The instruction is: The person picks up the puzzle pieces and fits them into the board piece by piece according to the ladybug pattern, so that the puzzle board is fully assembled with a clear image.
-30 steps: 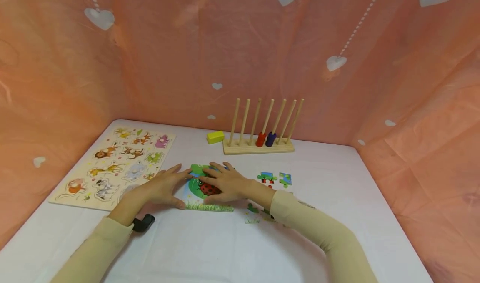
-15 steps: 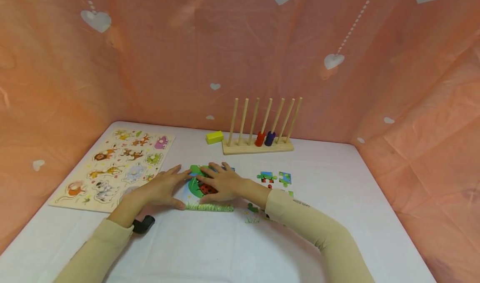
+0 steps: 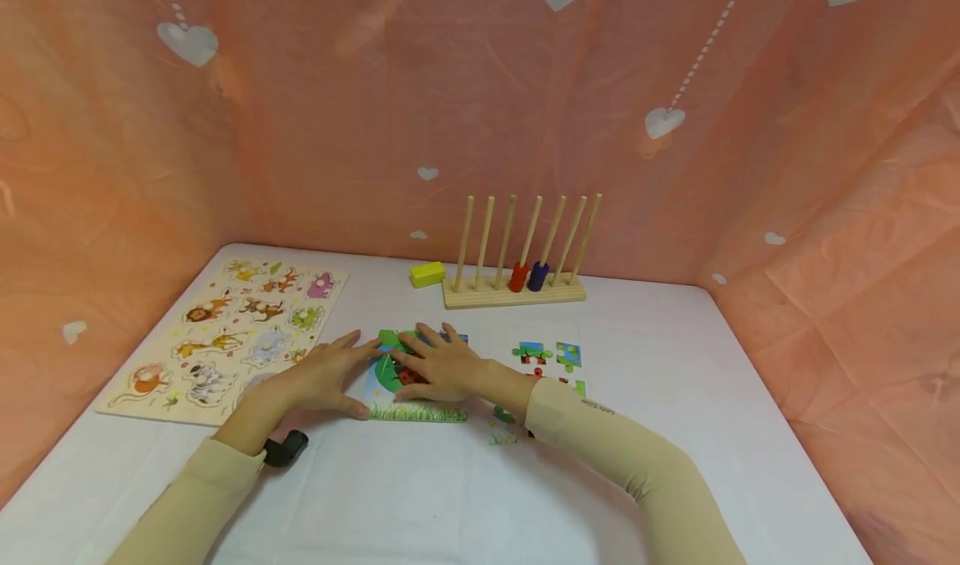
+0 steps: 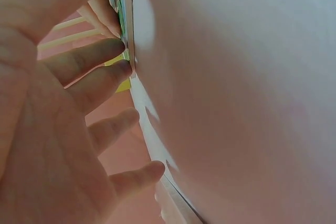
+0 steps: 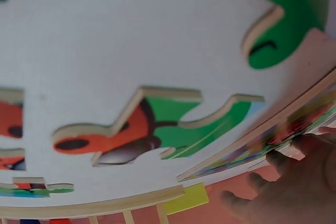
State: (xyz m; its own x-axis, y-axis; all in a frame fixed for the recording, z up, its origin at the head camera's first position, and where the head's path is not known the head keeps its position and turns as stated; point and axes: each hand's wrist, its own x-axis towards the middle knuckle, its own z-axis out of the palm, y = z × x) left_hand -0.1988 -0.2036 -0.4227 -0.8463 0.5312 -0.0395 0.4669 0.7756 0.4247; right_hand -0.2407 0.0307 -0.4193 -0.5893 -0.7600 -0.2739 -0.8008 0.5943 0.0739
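Observation:
The ladybug picture board (image 3: 417,413) lies flat at the middle of the table, with a green leaf and a grass strip showing. My left hand (image 3: 327,377) touches its left edge, fingers spread and thumb near the lower left corner. Across the board's upper right part rests my right hand (image 3: 444,370), fingers extended, hiding some of the picture. In the left wrist view the left fingertips meet the edge of the board. Loose jigsaw pieces (image 3: 568,355) lie right of the board, some hidden under the right forearm; the right wrist view shows a red and green piece (image 5: 210,129) close up.
A wooden animal puzzle board (image 3: 232,323) lies at the left. Behind, a yellow block (image 3: 427,274) sits beside a wooden peg rack (image 3: 514,297) with a red ring stack (image 3: 519,277) and a purple one (image 3: 538,277). Pink cloth surrounds the table's back and sides.
My right hand has shifted slightly left over the picture and covers more of the ladybug. My left hand stays at the board's left edge. The head view has moved a little.

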